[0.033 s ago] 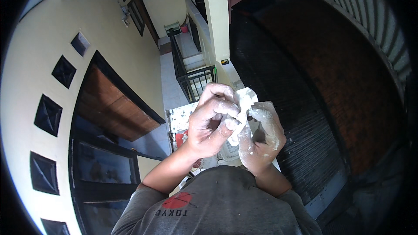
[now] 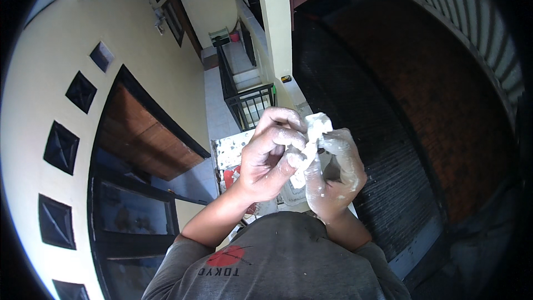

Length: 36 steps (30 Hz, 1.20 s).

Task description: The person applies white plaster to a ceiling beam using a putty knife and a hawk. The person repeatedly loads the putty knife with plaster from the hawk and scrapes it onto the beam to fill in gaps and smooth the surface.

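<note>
The left hand [image 2: 266, 155], fingers curled, pinches a crumpled white piece [image 2: 318, 126] between thumb and fingertips; the right hand [image 2: 340, 180], smeared white, pinches its other side, above a speckled bench [image 2: 226, 153].

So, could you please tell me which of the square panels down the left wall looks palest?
The topmost square panel, highest in the picture: it shows bluish grey with a light edge, while the four panels below it look much darker.
</note>
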Each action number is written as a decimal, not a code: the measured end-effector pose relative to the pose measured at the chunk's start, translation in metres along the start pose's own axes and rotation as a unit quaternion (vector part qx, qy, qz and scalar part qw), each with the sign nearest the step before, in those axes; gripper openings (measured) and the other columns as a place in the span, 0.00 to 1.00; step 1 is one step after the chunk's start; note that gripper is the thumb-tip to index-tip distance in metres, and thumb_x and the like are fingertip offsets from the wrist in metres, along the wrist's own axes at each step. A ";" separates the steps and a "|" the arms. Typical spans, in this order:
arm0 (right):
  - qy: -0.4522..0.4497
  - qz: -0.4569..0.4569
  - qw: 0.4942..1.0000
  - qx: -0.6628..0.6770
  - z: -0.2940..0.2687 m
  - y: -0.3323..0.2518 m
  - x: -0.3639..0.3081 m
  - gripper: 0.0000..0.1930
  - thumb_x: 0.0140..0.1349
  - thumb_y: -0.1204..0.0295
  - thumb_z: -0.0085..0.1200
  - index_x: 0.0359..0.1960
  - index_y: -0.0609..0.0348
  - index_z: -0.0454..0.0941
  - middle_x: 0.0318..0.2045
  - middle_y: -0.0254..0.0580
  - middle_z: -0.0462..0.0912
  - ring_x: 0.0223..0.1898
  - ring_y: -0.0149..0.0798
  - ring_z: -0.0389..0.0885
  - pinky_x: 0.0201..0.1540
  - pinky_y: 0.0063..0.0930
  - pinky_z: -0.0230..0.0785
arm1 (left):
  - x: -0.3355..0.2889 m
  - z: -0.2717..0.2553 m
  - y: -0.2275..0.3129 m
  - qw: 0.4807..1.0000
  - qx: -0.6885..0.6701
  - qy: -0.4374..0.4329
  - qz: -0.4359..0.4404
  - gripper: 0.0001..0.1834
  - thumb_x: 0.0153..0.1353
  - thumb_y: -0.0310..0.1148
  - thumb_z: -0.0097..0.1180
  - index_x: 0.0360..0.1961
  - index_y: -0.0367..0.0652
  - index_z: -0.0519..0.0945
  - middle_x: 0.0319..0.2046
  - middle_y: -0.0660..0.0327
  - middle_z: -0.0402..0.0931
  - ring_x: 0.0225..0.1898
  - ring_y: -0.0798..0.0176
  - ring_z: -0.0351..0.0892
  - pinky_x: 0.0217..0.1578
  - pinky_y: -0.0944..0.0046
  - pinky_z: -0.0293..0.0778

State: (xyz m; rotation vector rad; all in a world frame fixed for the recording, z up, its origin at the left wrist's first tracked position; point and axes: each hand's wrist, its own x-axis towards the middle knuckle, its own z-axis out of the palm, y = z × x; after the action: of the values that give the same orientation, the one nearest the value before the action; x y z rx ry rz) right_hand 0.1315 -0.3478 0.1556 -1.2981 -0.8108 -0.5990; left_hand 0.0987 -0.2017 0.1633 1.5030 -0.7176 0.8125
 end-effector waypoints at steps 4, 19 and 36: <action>0.020 -0.021 0.999 0.022 -0.001 0.002 0.002 0.12 0.56 0.81 0.64 0.42 0.67 0.78 0.39 0.53 0.83 0.38 0.45 0.84 0.41 0.33 0.76 | -0.015 0.021 -0.003 0.993 -0.067 0.057 -0.078 0.28 0.62 0.41 0.69 0.56 0.34 0.74 0.63 0.49 0.63 0.63 0.56 0.67 0.62 0.56 0.66; -0.053 0.029 0.995 -0.082 -0.029 0.013 0.011 0.05 0.69 0.82 0.56 0.44 0.65 0.81 0.35 0.37 0.82 0.34 0.22 0.78 0.37 0.18 0.70 | -0.035 -0.035 0.010 0.973 0.101 -0.041 -0.204 0.21 0.69 0.24 0.60 0.63 0.33 0.75 0.44 0.56 0.85 0.45 0.67 0.86 0.48 0.64 0.80; -0.443 0.340 0.709 -0.431 -0.054 0.025 -0.042 0.19 0.53 0.74 0.70 0.44 0.63 0.76 0.35 0.61 0.85 0.40 0.64 0.84 0.46 0.50 0.74 | -0.132 -0.097 0.011 0.843 0.266 0.122 -0.451 0.21 0.72 0.35 0.55 0.58 0.31 0.72 0.43 0.47 0.84 0.50 0.58 0.82 0.54 0.57 0.74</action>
State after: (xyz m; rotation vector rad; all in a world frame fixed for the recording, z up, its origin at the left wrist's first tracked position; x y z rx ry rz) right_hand 0.1365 -0.3987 0.1032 -2.6932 -0.7009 0.4063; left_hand 0.0075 -0.1082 0.0630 1.9179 0.4726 0.4439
